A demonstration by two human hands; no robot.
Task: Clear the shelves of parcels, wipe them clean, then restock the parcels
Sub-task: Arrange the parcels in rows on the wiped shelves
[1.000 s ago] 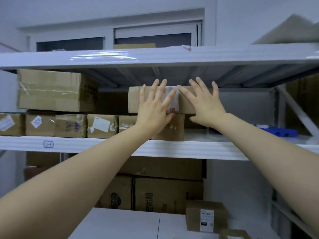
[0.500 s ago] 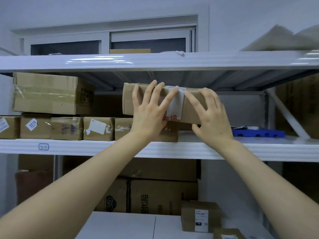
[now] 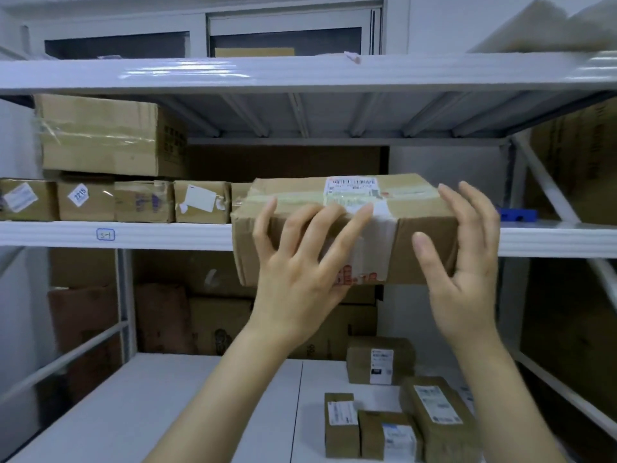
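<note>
A flat brown cardboard parcel (image 3: 414, 208) with a white label and clear tape hangs in the air just in front of the middle shelf (image 3: 150, 233), tilted so its top shows. My left hand (image 3: 297, 269) lies spread over its front face with fairly straight fingers, the palm at the lower edge. My right hand (image 3: 467, 279) grips the parcel's right end, thumb on the front and fingers round the side.
A row of small labelled parcels (image 3: 143, 202) stands on the middle shelf's left, a big taped box (image 3: 100, 135) on top. A blue object (image 3: 517, 215) lies at the right. The lower shelf (image 3: 200, 396) holds several small parcels (image 3: 434, 409). The top shelf (image 3: 300, 73) is overhead.
The parcel has come off the stack on the middle shelf, forward and downward toward me, with both hands on it. My right hand has shifted to its right end.
</note>
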